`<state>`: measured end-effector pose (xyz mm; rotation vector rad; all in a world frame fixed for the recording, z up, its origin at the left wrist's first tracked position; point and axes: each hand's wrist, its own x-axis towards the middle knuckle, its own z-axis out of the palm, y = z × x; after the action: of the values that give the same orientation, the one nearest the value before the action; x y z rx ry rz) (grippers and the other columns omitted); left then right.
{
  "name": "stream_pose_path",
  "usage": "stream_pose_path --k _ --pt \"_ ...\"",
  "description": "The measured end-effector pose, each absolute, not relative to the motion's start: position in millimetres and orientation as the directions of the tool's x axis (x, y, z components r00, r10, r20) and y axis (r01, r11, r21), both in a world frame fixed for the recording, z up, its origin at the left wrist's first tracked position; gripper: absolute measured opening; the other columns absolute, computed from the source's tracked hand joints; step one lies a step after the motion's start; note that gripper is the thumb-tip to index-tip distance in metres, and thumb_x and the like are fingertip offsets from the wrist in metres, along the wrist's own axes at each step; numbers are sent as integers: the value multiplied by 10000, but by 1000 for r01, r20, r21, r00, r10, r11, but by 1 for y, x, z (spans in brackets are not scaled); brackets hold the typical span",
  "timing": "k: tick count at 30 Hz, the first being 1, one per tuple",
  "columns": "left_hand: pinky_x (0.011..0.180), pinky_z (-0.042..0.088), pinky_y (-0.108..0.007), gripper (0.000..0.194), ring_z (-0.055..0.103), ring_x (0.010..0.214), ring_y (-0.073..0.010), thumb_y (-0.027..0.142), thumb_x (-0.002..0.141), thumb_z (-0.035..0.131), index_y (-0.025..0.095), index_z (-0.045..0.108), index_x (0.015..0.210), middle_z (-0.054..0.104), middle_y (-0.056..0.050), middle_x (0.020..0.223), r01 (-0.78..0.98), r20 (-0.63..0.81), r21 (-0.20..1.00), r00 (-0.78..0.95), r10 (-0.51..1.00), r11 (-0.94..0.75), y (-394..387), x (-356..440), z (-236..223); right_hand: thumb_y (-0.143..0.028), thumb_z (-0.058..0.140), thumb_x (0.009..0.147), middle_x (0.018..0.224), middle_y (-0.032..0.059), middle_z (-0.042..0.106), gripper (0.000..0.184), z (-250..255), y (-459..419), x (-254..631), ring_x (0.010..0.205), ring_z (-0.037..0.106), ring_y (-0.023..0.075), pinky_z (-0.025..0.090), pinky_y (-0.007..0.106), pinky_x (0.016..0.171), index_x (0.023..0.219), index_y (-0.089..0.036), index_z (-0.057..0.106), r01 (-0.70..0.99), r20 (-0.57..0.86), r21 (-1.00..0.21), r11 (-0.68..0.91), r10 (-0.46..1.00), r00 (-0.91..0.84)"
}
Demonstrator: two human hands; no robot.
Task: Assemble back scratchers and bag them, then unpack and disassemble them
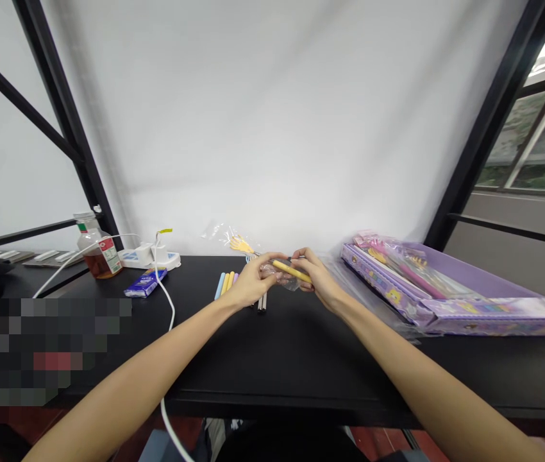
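Above the middle of the desk, my left hand [252,281] and my right hand [319,277] are closed on a slim yellow stick [292,271], one at each end. Crumpled clear plastic [292,283] bunches under the stick between my fingers. Behind my left hand lies a yellow hand-shaped head [240,244], like that of a back scratcher, beside clear wrapping [218,232]. Several blue, yellow and purple sticks [226,283] lie side by side left of my left hand, which partly covers them. Silvery rods [262,303] show just below it.
To the right, an open purple box [484,276] holds wrapped pink and yellow items, with a plastic sheet [368,289] beside it. At left stand a bottle of brown liquid [99,247], a power strip [169,260] and a blue packet [146,283]. A white cable [172,308] crosses the desk.
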<state>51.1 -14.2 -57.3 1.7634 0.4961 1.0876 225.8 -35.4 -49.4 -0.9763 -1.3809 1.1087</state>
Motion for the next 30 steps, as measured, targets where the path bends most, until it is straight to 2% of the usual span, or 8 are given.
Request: stream_pose_path --k 3,5,7,9,13,18,24,30 --pt "884 568 -375 390 715 904 -216 266 798 686 197 599 1172 706 -48 967 -60 452 876 448 772 -478 -5 43 -56 -383 697 761 591 -62 564 300 -46 -34 238 480 489 101 366 231 477 931 -229 503 30 254 -964 264 949 -189" --pt "853 572 -355 386 709 899 -212 224 771 678 193 618 1151 707 -46 960 -20 449 879 376 811 -477 2 35 -53 -369 764 722 701 2 677 330 -42 -34 247 637 632 153 491 284 625 932 -204 570 82 263 -953 292 929 -259" --pt "814 570 -325 391 702 883 -203 190 754 663 177 622 1142 708 -48 919 -14 430 892 337 837 -452 6 28 -50 -378 801 694 830 60 730 353 -40 -35 253 758 691 193 531 333 747 925 -178 623 116 254 -946 302 915 -312" --pt "772 562 -295 391 694 847 -188 180 749 657 162 620 1137 702 -48 865 -32 414 903 341 844 -429 7 24 -48 -411 810 686 858 83 739 378 -39 -36 255 775 707 209 544 354 765 923 -162 651 142 246 -940 310 905 -347" --pt "749 557 -291 367 681 798 -171 220 757 680 165 635 1117 689 -50 860 -51 418 897 419 806 -439 0 27 -46 -460 805 697 720 51 720 388 -45 -35 252 662 697 192 537 322 661 872 -170 616 184 291 -908 377 882 -370" --pt "780 575 -333 360 681 789 -172 313 791 705 193 647 1126 682 -61 978 -28 421 871 557 716 -490 -14 37 -50 -487 796 711 633 -19 668 449 -56 -32 246 499 620 148 480 270 527 919 -218 502 238 372 -863 446 879 -299" --pt "788 578 -349 375 703 776 -191 324 796 718 201 638 1142 695 -58 944 -34 409 873 597 690 -487 -14 36 -51 -535 753 735 597 -30 625 434 -57 -35 241 448 556 129 427 245 447 850 -224 473 334 392 -825 457 887 -245" --pt "787 574 -350 323 709 843 -214 248 772 704 177 646 1081 715 -62 891 -30 392 889 565 726 -457 -10 36 -47 -413 710 798 669 -34 611 294 -46 -38 246 532 573 121 453 250 519 888 -221 507 173 376 -873 456 855 -357"
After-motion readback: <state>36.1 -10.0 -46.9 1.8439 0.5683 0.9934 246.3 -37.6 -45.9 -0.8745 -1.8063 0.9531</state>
